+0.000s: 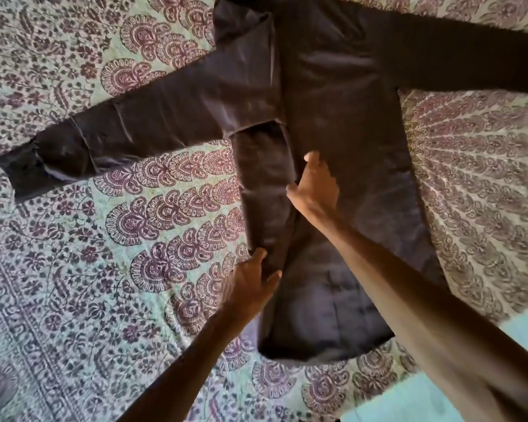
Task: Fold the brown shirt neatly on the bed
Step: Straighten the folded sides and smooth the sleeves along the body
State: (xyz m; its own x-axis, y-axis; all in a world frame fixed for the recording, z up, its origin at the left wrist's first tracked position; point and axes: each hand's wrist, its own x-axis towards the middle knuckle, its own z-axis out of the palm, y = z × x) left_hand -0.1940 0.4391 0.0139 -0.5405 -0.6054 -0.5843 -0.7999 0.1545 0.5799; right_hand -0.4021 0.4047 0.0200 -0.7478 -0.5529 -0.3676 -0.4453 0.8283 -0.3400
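Two bare hands lie on a brown shirt (348, 132) spread flat on a bed, over a mint-green bedspread (73, 269) printed with purple paisley and flower shapes. The shirt is dark brown with a faint sheen and soft creases. It runs down the middle of the frame, shoulders toward the top and hem (317, 351) at the bottom centre. One long sleeve (134, 129) stretches to the left edge, where its cuff (22, 175) shows a pale lining. The other sleeve (470, 56) reaches toward the upper right and runs out of the frame.

Below the left-side sleeve, the shirt's side is turned inward as a narrow folded strip (265, 184) lying on the body.

The right hand (316, 184), at the frame's centre, rests flat on the inner edge of that strip with its fingers straight and closed on nothing; it is somewhat blurred. The left hand (250, 287), at lower centre, has its fingers spread and nearly straight. Its fingertips touch the strip's outer edge where cloth meets bedspread, gripping nothing.

A plain pale turquoise sheet (424, 400) shows at the lower right corner.
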